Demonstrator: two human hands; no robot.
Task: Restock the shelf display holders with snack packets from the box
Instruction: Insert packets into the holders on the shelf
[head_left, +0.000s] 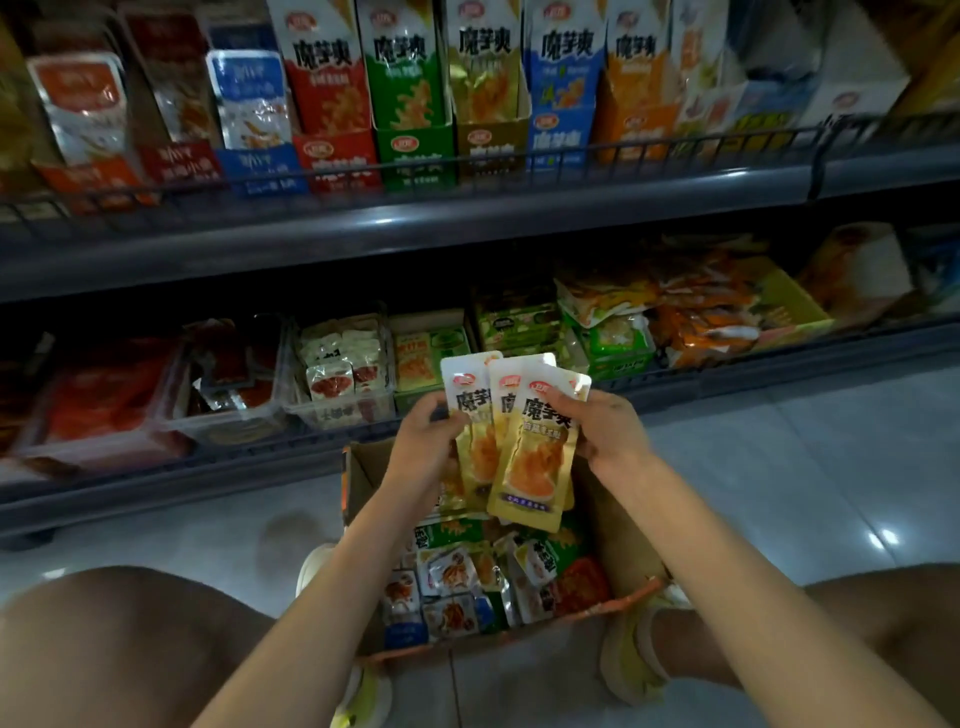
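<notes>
Right now the person squats before the shelving with a fan of gold snack packets (519, 441) held up between both hands, above the open cardboard box (618, 525) that stands on the floor between the feet. The left hand (423, 441) is closed on the left side of the fan, thumb across the front of the outermost packet; the right hand (605, 428) is curled round the right side, thumb near the top of the front packet. At least three packets overlap loosely, their tops splayed apart.

The main risk, as it appears, lies in that loose fan. The packets look glossy and slick, and each is pinched only at an edge, so if either hand lets go to reach upward, the rear ones could slide out and drop back into the box among the mixed packets (467, 577) there.

A second risk is misplacement. The matching gold display holder (491, 104) stands on the upper shelf, between a green holder (410, 104) and a blue holder (563, 98) of like shape and lettering. It already seems fairly full, so packets pushed in as a splayed bunch could snag on its front lip, crumple, or tip over the wire rail (415, 169).
</notes>
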